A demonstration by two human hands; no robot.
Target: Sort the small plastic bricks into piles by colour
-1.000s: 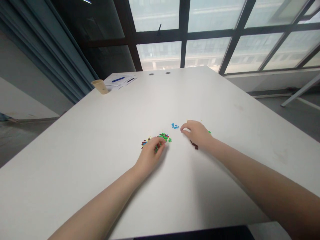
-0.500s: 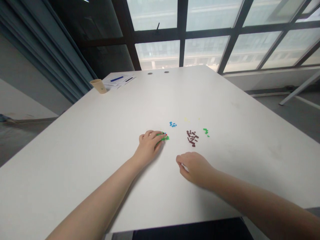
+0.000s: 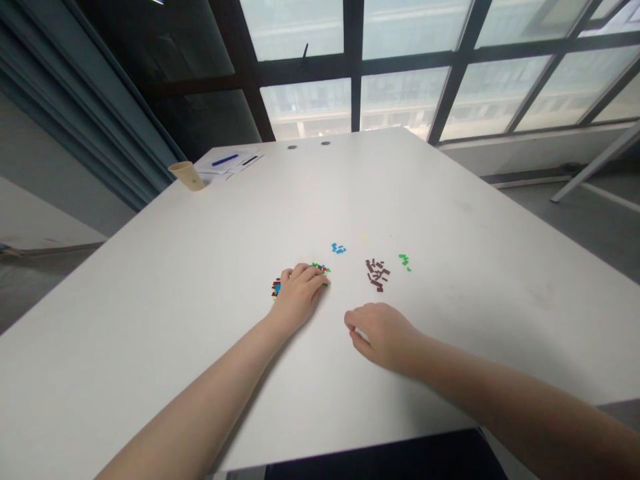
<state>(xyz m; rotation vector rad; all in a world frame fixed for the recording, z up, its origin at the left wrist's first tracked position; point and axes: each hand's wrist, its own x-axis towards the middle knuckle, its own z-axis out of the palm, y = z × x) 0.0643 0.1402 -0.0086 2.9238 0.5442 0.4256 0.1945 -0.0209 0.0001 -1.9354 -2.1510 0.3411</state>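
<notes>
Mixed pile: small brown, blue, green, red and yellow pieces [image 3: 321, 269], mid-surface, toward the near edge; partly hidden by a hand.
Left hand [image 3: 299, 293]: palm down over that pile, fingers bent, slightly apart; cannot tell if any piece is pinched.
Right hand [image 3: 383, 337]: nearer the near edge, fingers curled in, thumb below; cannot tell whether the fingertips pinch anything.
Brown pieces [image 3: 377, 275]: loose cluster beyond the right hand.
Green pieces [image 3: 403, 258]: few, just beside the brown, toward the right edge.
Blue pieces [image 3: 339, 249]: small group between pile and far edge.
Yellow bits [image 3: 365, 237]: faint, beyond the brown.
Cup [image 3: 188, 177]: tan, by the left edge near the far left corner; contents cannot be seen.
Papers [image 3: 214, 168]: beside the cup, blue pen [image 3: 225, 160] on top.
</notes>
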